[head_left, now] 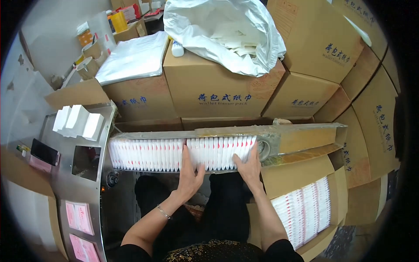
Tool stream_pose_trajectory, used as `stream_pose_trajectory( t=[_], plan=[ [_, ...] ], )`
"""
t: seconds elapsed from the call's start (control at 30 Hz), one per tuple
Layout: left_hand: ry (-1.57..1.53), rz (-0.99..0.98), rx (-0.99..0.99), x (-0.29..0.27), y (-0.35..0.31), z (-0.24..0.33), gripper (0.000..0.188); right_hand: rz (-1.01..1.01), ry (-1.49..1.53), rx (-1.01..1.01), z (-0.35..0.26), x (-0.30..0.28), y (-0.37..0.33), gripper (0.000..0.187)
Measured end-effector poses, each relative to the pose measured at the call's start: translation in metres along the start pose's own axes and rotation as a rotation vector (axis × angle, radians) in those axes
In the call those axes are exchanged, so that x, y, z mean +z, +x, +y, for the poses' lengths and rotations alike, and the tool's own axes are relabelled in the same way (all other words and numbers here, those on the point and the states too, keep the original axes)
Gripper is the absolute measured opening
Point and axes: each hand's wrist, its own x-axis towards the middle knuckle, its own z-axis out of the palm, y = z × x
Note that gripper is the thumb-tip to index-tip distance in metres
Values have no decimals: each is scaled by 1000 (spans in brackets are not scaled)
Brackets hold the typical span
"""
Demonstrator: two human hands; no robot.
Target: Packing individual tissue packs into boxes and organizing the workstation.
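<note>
A long row of white tissue packs (146, 155) with small red marks stands on edge in a narrow metal-sided trough (152, 135) in front of me. My left hand (189, 174) has its fingers at a gap partway along the row, the thumb lying on the packs' near side. At the row's right end, my right hand (249, 169) presses its fingers against the last pack, thumb on the front. Between them the hands grip a block of tissue packs (218, 153). The fingertips behind the packs are hidden.
Right of my legs, an open carton (338, 196) holds rows of packs. A roll of tape (263, 149) lies in the trough. Cardboard boxes (209, 85) line the back, one under a white plastic bag (218, 35). Left, a metal table (65, 174) bears white stacks (78, 120) and a phone (45, 151).
</note>
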Motion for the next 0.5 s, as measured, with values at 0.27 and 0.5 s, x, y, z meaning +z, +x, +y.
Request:
stream_pose_trajectory(
  t=[0.27, 0.5],
  plan=[
    [253, 21, -17, 23, -7, 23, 82, 88, -90, -27, -5, 19, -5, 106],
    [315, 82, 36, 32, -7, 19, 75, 193, -217, -17, -5, 31, -4, 102]
  ],
)
